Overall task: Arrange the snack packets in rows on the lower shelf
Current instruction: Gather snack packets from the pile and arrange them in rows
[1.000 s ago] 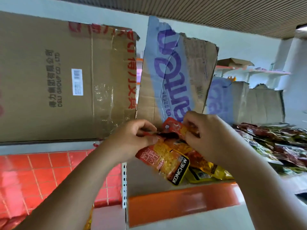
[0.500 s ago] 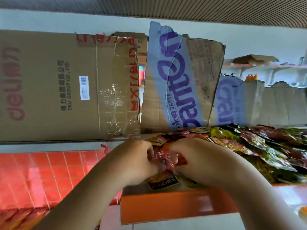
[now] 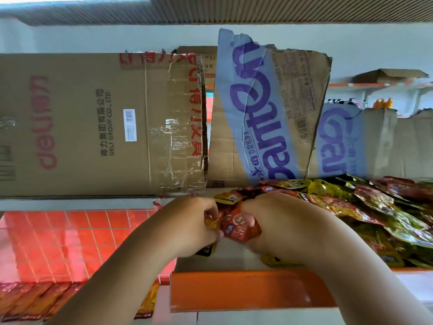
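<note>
Both hands are curled around one red packet (image 3: 242,229). The left hand (image 3: 194,228) pinches its left edge and the right hand (image 3: 283,228) grips its right side. They hold it just above the left end of a white shelf (image 3: 246,292) with an orange front lip. A loose pile (image 3: 375,207) of red, yellow and green packets covers the shelf to the right, some overlapping, and reaches the right hand.

Behind the pile, torn cardboard (image 3: 264,113) printed in blue and purple leans upright. A big brown box (image 3: 93,125) with red lettering and clear tape stands to its left. Glossy red tiles (image 3: 58,242) lie below the box. A row (image 3: 35,299) of red packets shows at the lower left. The wall (image 3: 351,38) is pale under a slatted ceiling (image 3: 281,8). Orange bottles (image 3: 382,103) stand far right.
</note>
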The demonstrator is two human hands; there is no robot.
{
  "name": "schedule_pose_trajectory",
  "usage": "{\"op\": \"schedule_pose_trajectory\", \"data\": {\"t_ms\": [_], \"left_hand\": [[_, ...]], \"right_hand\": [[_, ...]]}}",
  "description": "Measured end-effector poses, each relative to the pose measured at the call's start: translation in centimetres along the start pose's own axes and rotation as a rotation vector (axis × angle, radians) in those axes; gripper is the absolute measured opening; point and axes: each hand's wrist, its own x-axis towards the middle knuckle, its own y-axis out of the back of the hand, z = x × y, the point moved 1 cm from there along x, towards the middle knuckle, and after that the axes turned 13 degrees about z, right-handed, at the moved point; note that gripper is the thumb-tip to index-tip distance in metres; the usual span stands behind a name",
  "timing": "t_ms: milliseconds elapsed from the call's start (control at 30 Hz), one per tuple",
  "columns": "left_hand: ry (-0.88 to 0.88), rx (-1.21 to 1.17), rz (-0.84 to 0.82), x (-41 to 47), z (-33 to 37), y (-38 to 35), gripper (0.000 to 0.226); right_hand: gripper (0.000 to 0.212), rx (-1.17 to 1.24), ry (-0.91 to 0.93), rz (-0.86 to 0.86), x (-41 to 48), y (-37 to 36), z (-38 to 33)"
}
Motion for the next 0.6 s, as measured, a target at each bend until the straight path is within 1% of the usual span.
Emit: {"op": "schedule_pose_trajectory", "data": {"t_ms": [67, 133, 233, 400, 467, 533, 600], "left_hand": [[0.040, 0.002, -0.008, 0.2, -0.4, 0.2, 0.029], [0.089, 0.001, -0.018, 0.3, -1.0, 0.5, 0.033], [0.144, -0.039, -0.053, 0.1, -1.4, 1.0, 0.038], [0.175, -0.003, -0.073, -0.6, -0.9, 1.4, 0.051], [0.185, -0.017, -0.063, -0.8, -0.7, 1.5, 0.052], [0.201, -0.055, -0.034, -1.3, -0.5, 1.6, 0.047], [0.201, -0.097, 0.056, -2.2, -0.6, 1.7, 0.043]], "right_hand": [[0.026, 0.007, 0.000, 0.039, 0.2, -0.1, -0.1], [0.027, 0.054, -0.019, 0.085, 0.5, -0.4, 0.1], [0.030, 0.185, -0.070, 0.163, 0.5, -0.6, 0.6], [0.025, 0.402, -0.120, 0.318, 0.1, -0.2, 1.6], [0.024, 0.448, -0.106, 0.349, 0.1, -0.3, 1.7], [0.024, 0.471, -0.092, 0.370, 0.1, -0.3, 1.6], [0.026, 0.476, -0.080, 0.396, 0.1, -0.1, 1.1]]}}
